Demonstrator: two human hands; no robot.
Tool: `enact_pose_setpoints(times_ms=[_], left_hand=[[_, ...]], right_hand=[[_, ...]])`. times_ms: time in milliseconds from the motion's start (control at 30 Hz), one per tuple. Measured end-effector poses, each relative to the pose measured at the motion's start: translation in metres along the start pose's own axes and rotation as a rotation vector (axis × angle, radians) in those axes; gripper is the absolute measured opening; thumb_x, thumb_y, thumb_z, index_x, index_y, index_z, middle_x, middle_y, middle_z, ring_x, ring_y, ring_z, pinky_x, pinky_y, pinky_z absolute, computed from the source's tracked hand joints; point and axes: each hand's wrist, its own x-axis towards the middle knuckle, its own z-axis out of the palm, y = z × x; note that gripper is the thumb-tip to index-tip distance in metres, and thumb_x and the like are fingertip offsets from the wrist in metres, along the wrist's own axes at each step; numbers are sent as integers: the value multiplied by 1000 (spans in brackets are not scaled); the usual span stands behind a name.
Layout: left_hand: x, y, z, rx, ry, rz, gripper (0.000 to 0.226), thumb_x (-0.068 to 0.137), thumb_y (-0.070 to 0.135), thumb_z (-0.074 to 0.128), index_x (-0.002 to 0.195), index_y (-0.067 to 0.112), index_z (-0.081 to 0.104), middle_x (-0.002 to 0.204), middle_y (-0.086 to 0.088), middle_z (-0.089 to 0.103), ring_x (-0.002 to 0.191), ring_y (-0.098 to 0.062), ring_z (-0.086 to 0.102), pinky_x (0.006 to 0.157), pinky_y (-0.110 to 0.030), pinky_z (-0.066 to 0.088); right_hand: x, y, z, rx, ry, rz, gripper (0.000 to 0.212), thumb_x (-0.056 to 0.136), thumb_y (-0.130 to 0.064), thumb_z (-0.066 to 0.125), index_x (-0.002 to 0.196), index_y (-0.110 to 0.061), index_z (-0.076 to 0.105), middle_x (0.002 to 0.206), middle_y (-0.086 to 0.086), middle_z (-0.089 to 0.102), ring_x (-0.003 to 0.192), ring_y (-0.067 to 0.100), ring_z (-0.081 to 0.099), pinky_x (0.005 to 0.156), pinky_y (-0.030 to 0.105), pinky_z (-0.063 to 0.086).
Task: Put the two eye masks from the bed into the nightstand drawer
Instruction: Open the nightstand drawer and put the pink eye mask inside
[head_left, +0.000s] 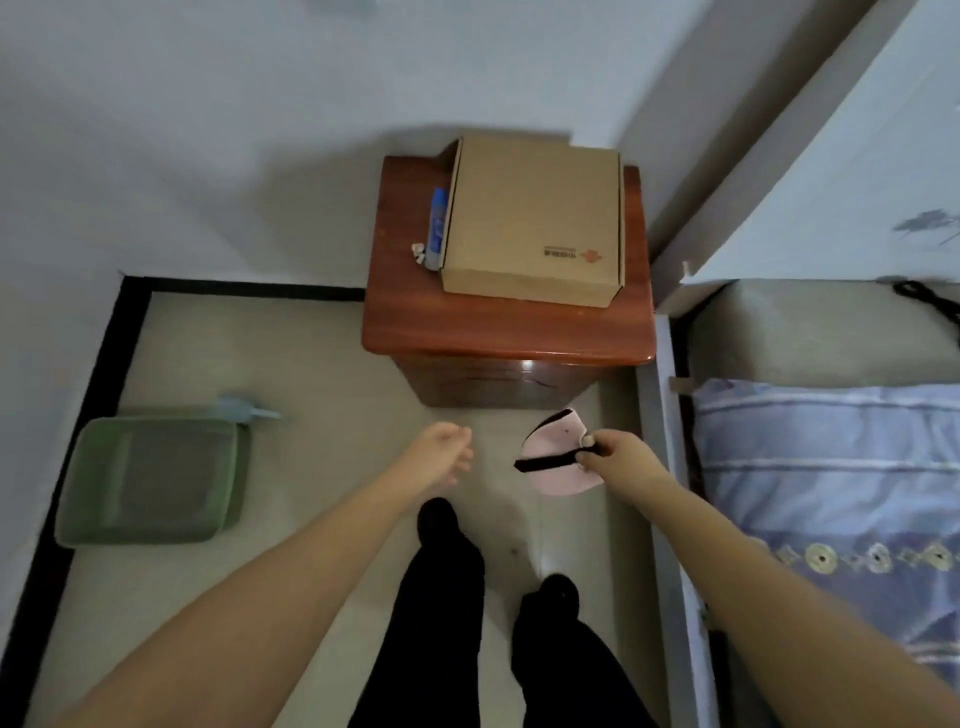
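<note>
1. Head view: right hand has its fingers pinched together on the pink eye mask, at the spot where the black strap meets the fabric. The mask hangs in the air over the floor, in front of the nightstand.
2. Left hand is empty, fingers loosely apart, reaching toward the nightstand front.
3. Drawer looks closed; judging by that, it has to be opened before the mask goes in.
4. Handling: the mask looks light, soft and floppy, so a pinch is enough. Best hold is the strap junction or the fabric edge. A loose strap could snag on the drawer edge.
5. A dark strap-like item lies on the bed near its head; could be the second mask, can't tell.
6. A cardboard box sits on top of the nightstand.
</note>
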Motion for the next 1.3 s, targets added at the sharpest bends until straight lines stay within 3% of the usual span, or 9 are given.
enact_pose_setpoints(times_ms=[67, 167, 333, 500, 633, 867, 1000, 1167, 1300], left_hand=[[47, 4, -21, -13, 89, -19, 35, 98, 21, 42, 128, 5, 41, 125, -21, 56, 101, -26, 58, 71, -27, 47], [114, 5, -42, 42, 223, 23, 50, 96, 24, 43, 140, 3, 29, 135, -18, 48, 124, -32, 49, 104, -41, 42], [183, -8, -40, -15, 460, 198, 49, 90, 6, 49, 135, 8, 32, 132, -7, 46, 124, -22, 43, 110, -33, 32], [220, -24, -46, 19, 676, 274, 44, 88, 3, 50, 130, 1, 40, 131, -16, 51, 119, -23, 47, 90, -10, 29], [228, -30, -47, 13, 728, 260, 44, 85, -1, 48, 128, 0, 41, 129, -19, 51, 118, -24, 47, 88, -9, 29], [198, -48, -55, 12, 618, 231, 59, 77, -10, 40, 131, 11, 32, 123, -11, 49, 119, -18, 50, 100, -35, 41], [157, -98, -51, 20, 523, 131, 60, 81, -12, 40, 136, 8, 28, 134, -12, 48, 119, -17, 47, 95, -35, 44], [149, -142, -51, 66, 430, 95, 57, 80, -14, 39, 130, 12, 34, 117, -1, 49, 101, -11, 49, 72, -9, 36], [158, -156, -55, 49, 357, 47, 64, 81, -11, 40, 136, 20, 31, 124, 4, 47, 110, -8, 46, 88, -18, 36]], right_hand=[[41, 3, 2, -93, 74, 21, 12, 86, -14, 58, 91, -4, 65, 115, 20, 59, 111, 35, 53, 88, 40, 44], [97, 6, 0, -85, 238, 42, 18, 87, -15, 57, 101, -6, 64, 152, 15, 22, 134, 36, 27, 107, 40, 29], [154, 19, 5, 50, 428, -5, 25, 87, -14, 56, 111, -11, 62, 149, 14, 18, 129, 32, 34, 99, 21, 24], [170, 34, 11, 84, 516, -57, 29, 86, -6, 50, 114, -5, 58, 141, 22, 28, 120, 33, 41, 102, 29, 31], [177, 34, 14, 40, 535, 10, 26, 86, -10, 48, 103, 7, 60, 142, 22, 30, 121, 30, 42, 98, 27, 33], [147, 48, 25, 107, 490, -79, 26, 87, -8, 55, 112, -15, 62, 148, 14, 24, 131, 30, 37, 109, 44, 34], [107, 81, 46, 55, 409, -3, 17, 87, -11, 55, 102, -14, 64, 147, 12, 27, 123, 33, 43, 104, 42, 40], [91, 111, 67, 14, 347, 88, 20, 88, -12, 55, 106, -14, 63, 142, 10, 34, 116, 34, 49, 102, 44, 42], [99, 125, 78, 4, 309, 114, 20, 89, -16, 55, 107, -15, 63, 143, 11, 35, 119, 32, 48, 102, 40, 41]])
